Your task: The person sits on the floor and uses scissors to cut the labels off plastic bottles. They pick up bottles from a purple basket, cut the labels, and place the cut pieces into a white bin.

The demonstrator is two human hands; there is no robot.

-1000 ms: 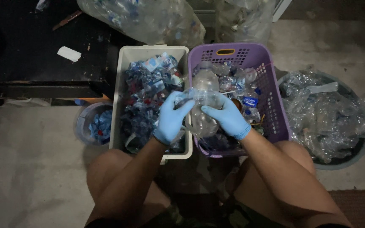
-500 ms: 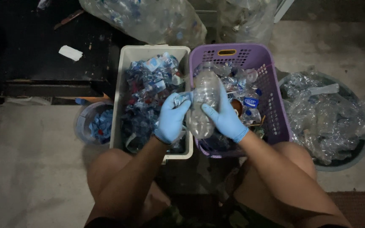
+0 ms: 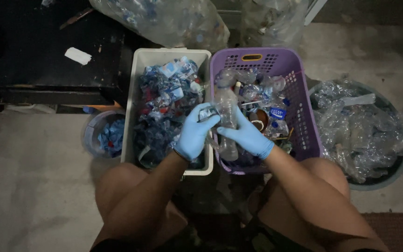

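Dim concrete floor [image 3: 33,186], dark bench [image 3: 47,51] far left, white bin [image 3: 129,116] beside purple basket [image 3: 299,116], left hand [image 3: 194,133] and right hand [image 3: 246,135] both clamped on clear bottle [image 3: 225,112]

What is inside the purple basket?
The purple basket holds clear plastic bottles, some with bits of blue label, jumbled together. The gloved right hand and the upright bottle it grips cover part of the pile; the bottom is hidden.

Both forearms reach forward from bare knees, converging. The left hand [image 3: 196,134], in a blue glove, has its fingers curled shut; the blue-gloved right hand [image 3: 247,135] is likewise closed in a grip, the two nearly touching.
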